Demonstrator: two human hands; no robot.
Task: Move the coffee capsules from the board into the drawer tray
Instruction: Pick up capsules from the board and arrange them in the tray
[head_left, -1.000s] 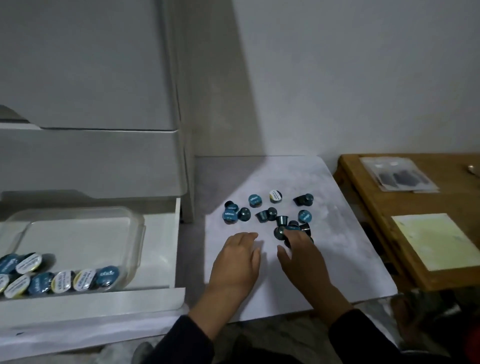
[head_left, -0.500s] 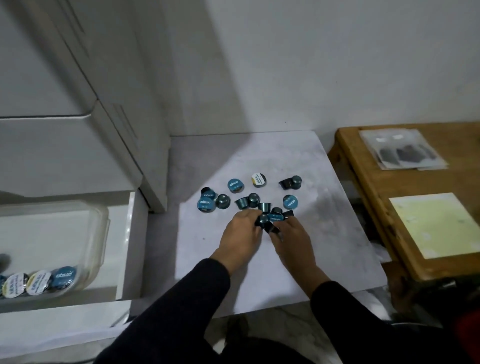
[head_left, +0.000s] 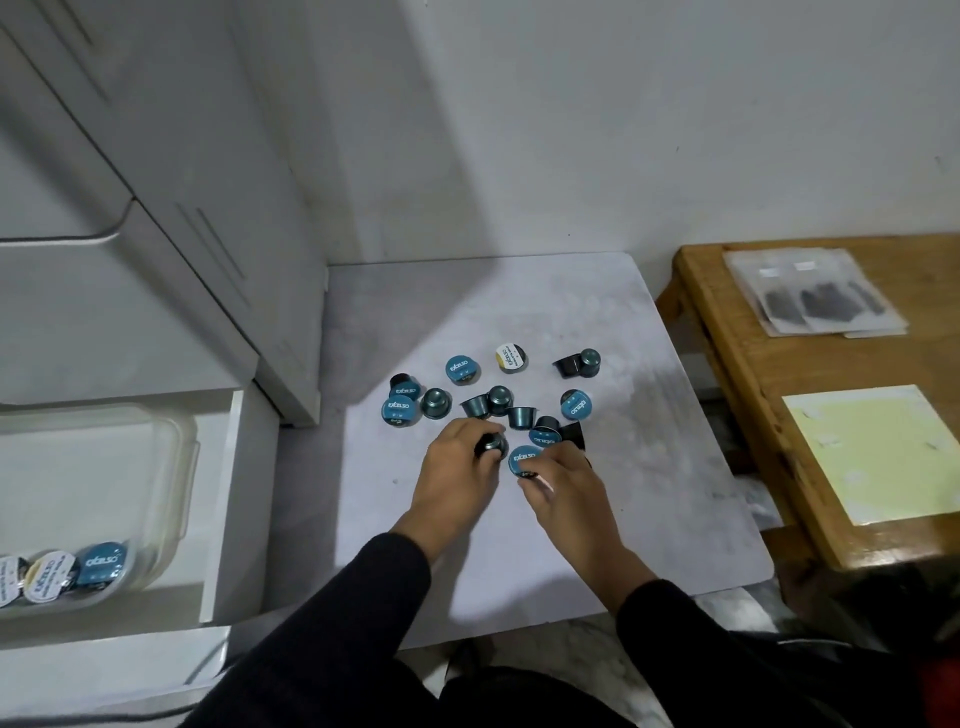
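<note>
Several teal and dark coffee capsules (head_left: 498, 400) lie scattered on the pale marbled board (head_left: 649, 467); one has a white-and-yellow lid (head_left: 510, 357). My left hand (head_left: 457, 478) is closed around a dark capsule (head_left: 492, 446) at the near edge of the cluster. My right hand (head_left: 569, 493) pinches a blue-lidded capsule (head_left: 523, 460) just beside it. The clear plastic drawer tray (head_left: 176, 467) sits in the open white drawer at the left, with a few capsules (head_left: 104, 562) in its near corner.
A white cabinet (head_left: 156, 234) rises behind the drawer, its corner next to the board. A wooden table (head_left: 737, 395) stands to the right with a yellow sheet (head_left: 878, 452) and a clear packet (head_left: 815, 296). A wall backs the board.
Both hands reached forward into the near side of the cluster and closed on capsules. The view has swung right, so less of the drawer tray shows.
</note>
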